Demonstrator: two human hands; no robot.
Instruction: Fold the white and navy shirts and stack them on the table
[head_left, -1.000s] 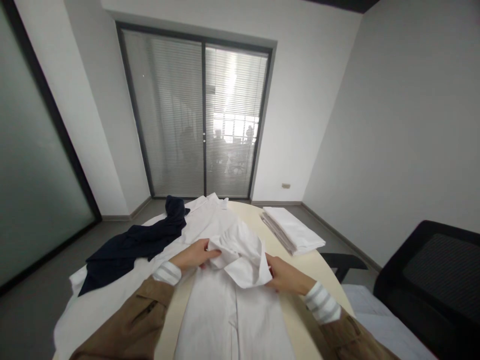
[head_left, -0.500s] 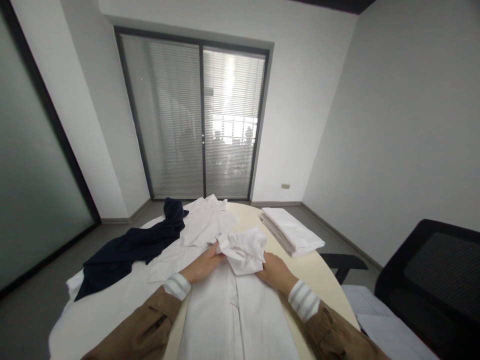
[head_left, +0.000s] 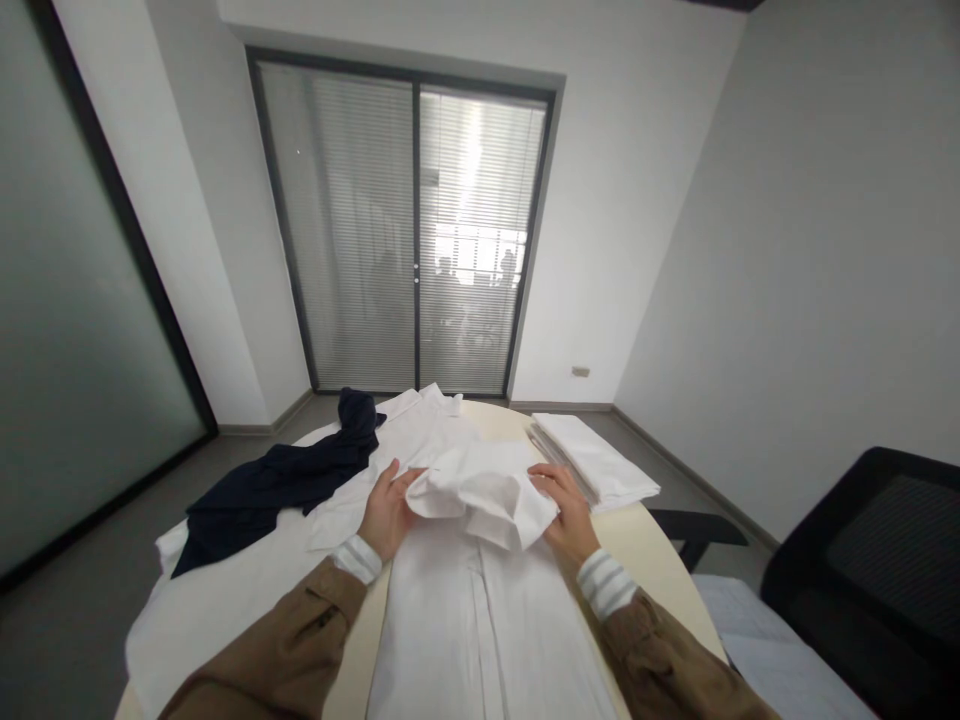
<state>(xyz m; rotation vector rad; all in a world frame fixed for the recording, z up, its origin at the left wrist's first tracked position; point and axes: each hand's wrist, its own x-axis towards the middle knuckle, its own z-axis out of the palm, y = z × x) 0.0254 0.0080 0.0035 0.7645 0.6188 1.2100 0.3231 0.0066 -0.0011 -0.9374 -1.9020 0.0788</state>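
A white button shirt (head_left: 487, 640) lies lengthwise on the round table (head_left: 652, 560) in front of me. Its far part is bunched into a loose fold (head_left: 484, 490) that I hold from both sides. My left hand (head_left: 386, 515) grips the left edge of that fold, fingers closed on the cloth. On the right edge rests my right hand (head_left: 566, 510), its fingers curled round the fabric. Both wrists show striped cuffs under brown sleeves.
A dark navy garment (head_left: 285, 480) sprawls at the left over other white cloth (head_left: 210, 610). A stack of folded white shirts (head_left: 592, 465) lies at the right back. A black chair (head_left: 877, 570) stands at the right. Blinds cover the glass door (head_left: 412, 230) behind.
Both hands have moved further from me and apart, spreading the bunched shirt part wider and flatter. The view has tilted slightly.
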